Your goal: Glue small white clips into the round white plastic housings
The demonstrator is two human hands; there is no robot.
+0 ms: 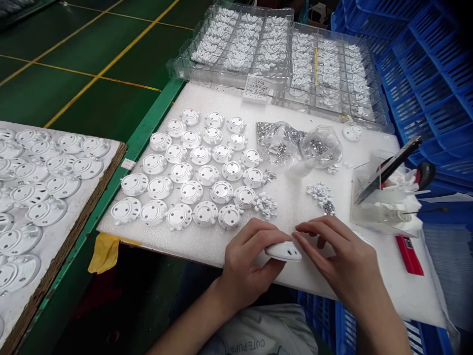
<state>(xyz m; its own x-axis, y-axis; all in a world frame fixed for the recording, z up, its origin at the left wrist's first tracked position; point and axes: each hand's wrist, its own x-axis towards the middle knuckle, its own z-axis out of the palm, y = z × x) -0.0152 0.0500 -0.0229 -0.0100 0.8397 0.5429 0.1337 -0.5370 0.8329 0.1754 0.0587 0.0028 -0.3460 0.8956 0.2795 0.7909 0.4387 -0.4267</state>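
Observation:
Near the front edge of the foam-topped table, my left hand (pixel 249 259) grips a round white plastic part (pixel 284 251), tilted so its rim with small dark slots shows. My right hand (pixel 332 246) is at the part's right side, thumb and forefinger pinched together by its edge. Whatever those fingertips hold is too small to make out. Just beyond my hands lie a pile of small white pieces (pixel 265 204) and another white pile (pixel 320 193) with tiny metal bits (pixel 328 208) beside it. Similar round white parts (pixel 207 175) stand in rows to the left.
Clear trays (pixel 244 42) of small white pieces line the back, with a paper label (pixel 257 88). Plastic bags (pixel 321 148) hold metal bits. At right are a clear tool box (pixel 384 217), a red object (pixel 409 254) and blue crates (pixel 432 88). Another board (pixel 70 192) bears more parts.

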